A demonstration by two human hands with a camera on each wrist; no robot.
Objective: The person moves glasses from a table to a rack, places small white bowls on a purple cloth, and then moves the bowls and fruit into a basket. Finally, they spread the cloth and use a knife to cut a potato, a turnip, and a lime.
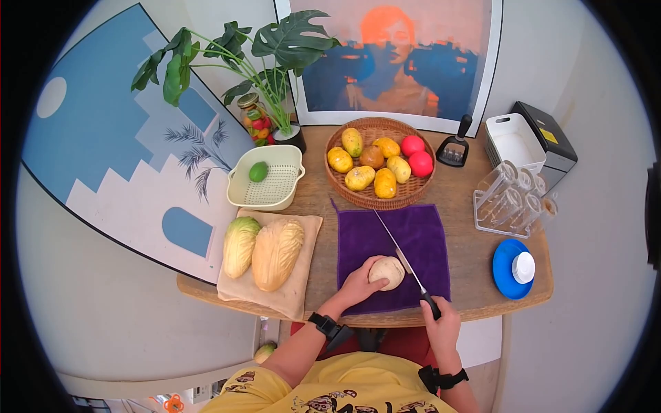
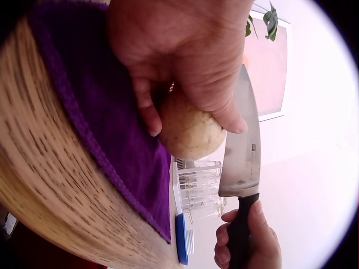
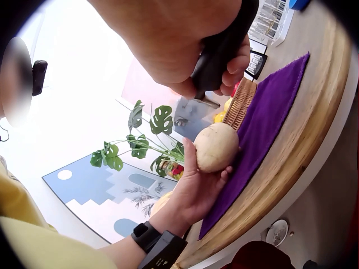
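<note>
My left hand (image 1: 357, 283) grips a round, pale tan root vegetable (image 1: 387, 273) over the purple cloth (image 1: 358, 237), its fingers and thumb spread round the sides. The left wrist view shows the vegetable's smooth, speckled skin (image 2: 190, 131) beneath the palm. My right hand (image 1: 441, 326) holds a large kitchen knife (image 1: 397, 246) by its black handle. The blade points away from me, just right of the vegetable, with its broad side showing in the left wrist view (image 2: 241, 145). In the right wrist view the right hand (image 3: 185, 50) hides most of the knife.
Behind the cloth stands a wicker basket (image 1: 337, 184) of yellow and red fruit. Two cabbages (image 1: 277, 255) lie on a beige cloth (image 1: 303, 275) at left, below a pale colander (image 1: 265, 199). A glass rack (image 1: 502, 229) and blue plate (image 1: 506, 283) stand at right.
</note>
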